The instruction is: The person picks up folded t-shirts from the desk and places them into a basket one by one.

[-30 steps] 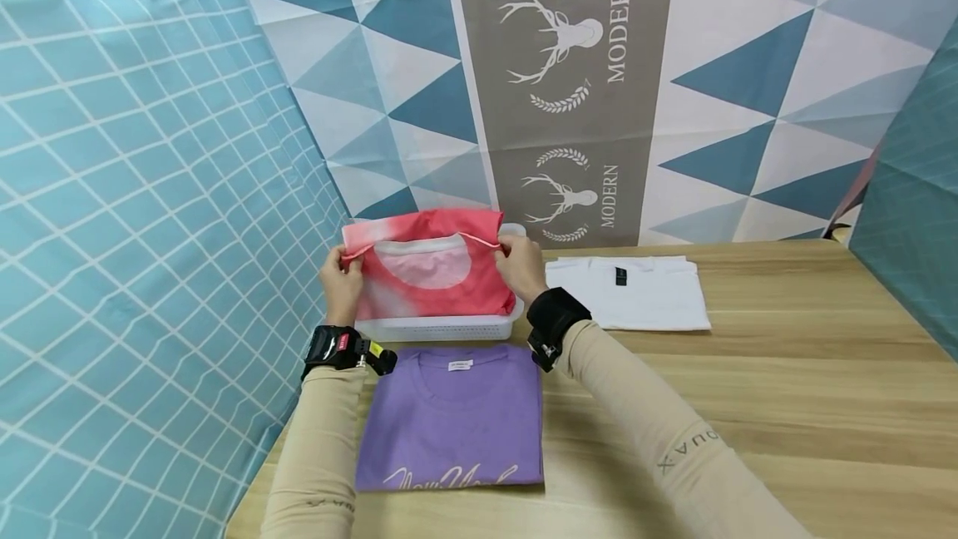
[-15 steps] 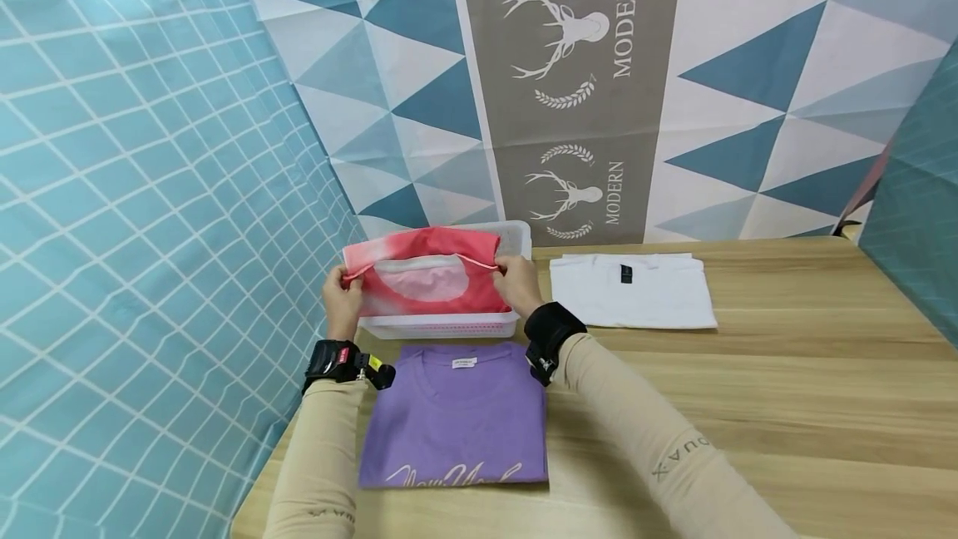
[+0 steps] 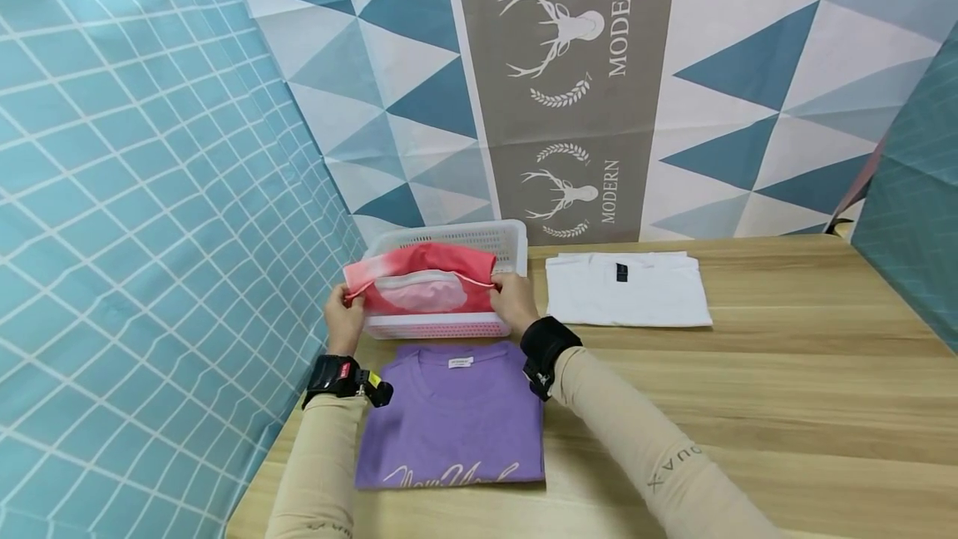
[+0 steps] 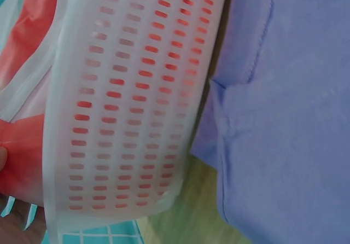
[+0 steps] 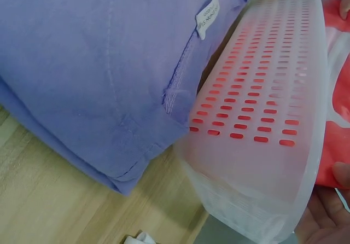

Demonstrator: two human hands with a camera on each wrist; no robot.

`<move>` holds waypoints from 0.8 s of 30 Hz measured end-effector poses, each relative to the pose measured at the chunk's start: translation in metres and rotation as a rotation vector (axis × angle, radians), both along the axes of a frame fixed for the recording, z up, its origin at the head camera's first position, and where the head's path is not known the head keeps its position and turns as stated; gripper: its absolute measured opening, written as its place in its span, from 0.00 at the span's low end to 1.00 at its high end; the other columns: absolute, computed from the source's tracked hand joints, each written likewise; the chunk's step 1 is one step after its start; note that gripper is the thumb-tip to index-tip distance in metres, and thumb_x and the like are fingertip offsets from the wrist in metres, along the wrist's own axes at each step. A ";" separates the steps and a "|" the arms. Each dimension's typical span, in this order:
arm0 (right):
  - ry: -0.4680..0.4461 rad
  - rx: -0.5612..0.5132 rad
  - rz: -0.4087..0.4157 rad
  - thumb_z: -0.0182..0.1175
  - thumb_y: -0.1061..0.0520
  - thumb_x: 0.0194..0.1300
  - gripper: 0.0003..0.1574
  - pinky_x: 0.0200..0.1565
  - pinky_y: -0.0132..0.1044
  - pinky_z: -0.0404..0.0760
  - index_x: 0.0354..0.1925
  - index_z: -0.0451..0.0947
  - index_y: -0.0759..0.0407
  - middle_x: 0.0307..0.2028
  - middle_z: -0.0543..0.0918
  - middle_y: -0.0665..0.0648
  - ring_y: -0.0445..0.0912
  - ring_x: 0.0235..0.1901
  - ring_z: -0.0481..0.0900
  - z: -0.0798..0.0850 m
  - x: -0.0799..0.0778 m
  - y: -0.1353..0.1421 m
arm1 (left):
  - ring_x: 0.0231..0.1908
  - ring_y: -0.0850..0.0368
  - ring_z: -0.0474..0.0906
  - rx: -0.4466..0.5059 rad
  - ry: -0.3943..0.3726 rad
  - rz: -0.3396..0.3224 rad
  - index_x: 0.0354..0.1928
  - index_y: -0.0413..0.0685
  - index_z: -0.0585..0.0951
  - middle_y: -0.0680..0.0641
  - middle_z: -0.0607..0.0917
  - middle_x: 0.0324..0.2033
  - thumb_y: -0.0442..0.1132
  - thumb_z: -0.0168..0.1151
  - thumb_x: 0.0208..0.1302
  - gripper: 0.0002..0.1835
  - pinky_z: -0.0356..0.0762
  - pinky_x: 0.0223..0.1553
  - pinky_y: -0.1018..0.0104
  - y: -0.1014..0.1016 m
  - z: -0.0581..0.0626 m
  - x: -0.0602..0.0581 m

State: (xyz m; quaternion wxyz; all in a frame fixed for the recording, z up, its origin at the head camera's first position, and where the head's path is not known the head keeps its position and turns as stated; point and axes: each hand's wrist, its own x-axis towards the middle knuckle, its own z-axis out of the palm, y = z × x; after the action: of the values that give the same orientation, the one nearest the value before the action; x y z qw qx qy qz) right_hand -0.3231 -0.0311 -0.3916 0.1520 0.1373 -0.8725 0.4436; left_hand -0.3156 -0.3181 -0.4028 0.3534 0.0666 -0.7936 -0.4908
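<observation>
A folded red, pink and white shirt (image 3: 449,259) hangs partly inside a white perforated plastic basket (image 3: 490,233). My left hand (image 3: 344,321) pinches the shirt's left top corner at the basket's left end. At the other corner, my right hand (image 3: 513,303) pinches the fabric near the basket's right side. Red cloth shows through the slots of the basket wall (image 4: 131,102) in the left wrist view. In the right wrist view, fingers (image 5: 322,214) of my right hand lie behind the rim, with the thumb on the red cloth. Just in front of the basket lies a folded purple T-shirt (image 3: 456,422).
A folded white T-shirt (image 3: 629,291) lies on the wooden table (image 3: 793,389) to the right of the basket. Blue checked cloth (image 3: 150,190) hangs along the left side, and a patterned curtain (image 3: 569,106) stands behind the table.
Both hands have lowered the red shirt deeper into the basket. More of the basket's back wall and rim now shows behind it. The purple and white shirts have stayed put.
</observation>
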 end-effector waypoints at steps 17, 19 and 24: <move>-0.099 0.043 -0.002 0.59 0.64 0.62 0.12 0.38 0.39 0.78 0.44 0.83 0.63 0.38 0.88 0.61 0.52 0.37 0.82 -0.001 0.004 -0.004 | 0.36 0.46 0.75 -0.204 -0.144 0.045 0.40 0.29 0.77 0.31 0.81 0.36 0.25 0.56 0.58 0.08 0.67 0.36 0.73 0.019 0.002 -0.002; -0.085 0.021 -0.009 0.59 0.64 0.61 0.14 0.44 0.43 0.81 0.46 0.83 0.64 0.40 0.88 0.62 0.54 0.42 0.84 -0.002 0.005 -0.005 | 0.37 0.42 0.77 -0.234 -0.160 0.035 0.40 0.30 0.77 0.30 0.82 0.36 0.25 0.56 0.58 0.08 0.69 0.37 0.68 0.021 0.002 -0.003; -0.051 -0.085 0.001 0.58 0.66 0.60 0.13 0.51 0.47 0.80 0.44 0.82 0.69 0.41 0.87 0.66 0.57 0.45 0.84 -0.004 0.007 -0.004 | 0.41 0.37 0.80 -0.314 -0.206 -0.005 0.46 0.30 0.79 0.29 0.84 0.41 0.26 0.55 0.59 0.13 0.76 0.43 0.52 0.029 0.002 -0.011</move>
State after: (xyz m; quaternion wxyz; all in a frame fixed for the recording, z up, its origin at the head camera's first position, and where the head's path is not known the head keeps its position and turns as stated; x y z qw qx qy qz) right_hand -0.3160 -0.0353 -0.3952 0.1353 0.1201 -0.8563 0.4837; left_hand -0.3265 -0.2894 -0.4010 0.2750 0.0586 -0.8926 -0.3525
